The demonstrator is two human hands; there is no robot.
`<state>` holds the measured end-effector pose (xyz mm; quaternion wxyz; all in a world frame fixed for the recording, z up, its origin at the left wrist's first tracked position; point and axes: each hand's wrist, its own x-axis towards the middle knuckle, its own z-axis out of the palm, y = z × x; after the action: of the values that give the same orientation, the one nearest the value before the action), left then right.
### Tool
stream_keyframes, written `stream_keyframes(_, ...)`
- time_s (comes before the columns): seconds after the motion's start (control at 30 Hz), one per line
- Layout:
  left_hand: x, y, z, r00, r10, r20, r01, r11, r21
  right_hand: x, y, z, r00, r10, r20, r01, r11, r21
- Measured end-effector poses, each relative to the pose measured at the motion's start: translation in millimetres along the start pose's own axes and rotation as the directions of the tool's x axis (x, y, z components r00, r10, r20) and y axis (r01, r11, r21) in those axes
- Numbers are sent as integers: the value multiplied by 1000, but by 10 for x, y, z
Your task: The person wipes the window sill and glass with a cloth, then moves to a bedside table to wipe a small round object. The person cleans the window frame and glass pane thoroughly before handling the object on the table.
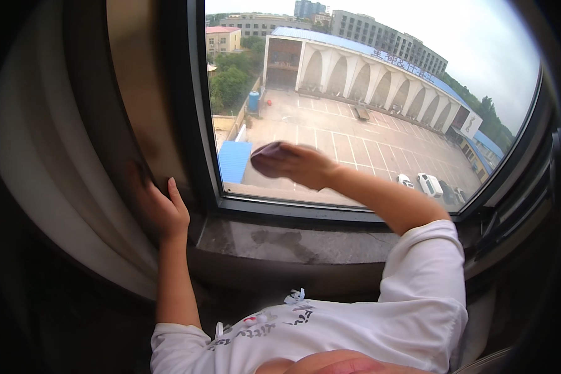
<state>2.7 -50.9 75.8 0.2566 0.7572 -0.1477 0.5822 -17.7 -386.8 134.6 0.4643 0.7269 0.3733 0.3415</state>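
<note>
Flat against a dark purplish cloth [267, 160], my right hand [304, 164] is raised in front of the lower left part of the window pane [336, 135]; it looks slightly blurred. My left hand [164, 205] rests at the dark edge of the window recess, left of the frame, with its thumb spread from the fingers. Nothing shows in it, and its fingertips are dim and blurred. Below the pane, the stone windowsill [346, 243] bears darker, wet-looking patches.
A dark window frame [280, 208] borders the glass. Pale curtain folds [42, 154] hang at the far left. More dark frame rails [519, 219] stand at the right. Outside, below, lie a parking area with cars and an arched building.
</note>
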Motion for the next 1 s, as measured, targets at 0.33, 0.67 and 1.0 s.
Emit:
stream_keyframes(0.33,-3,19,39,999,-16,-43,13,997,-74,264,3452,-980,380,611,-694,-773,622,125)
stream_keyframes(0.67,-30,10,56,998,-10,-57,3,993,-121,1470,2204,-702,696,547,-464,-636,770,-46)
stream_keyframes(1.0,-59,-12,-18,1000,6,-2,-6,996,-88,1772,1857,-503,647,595,-477,-666,746,27)
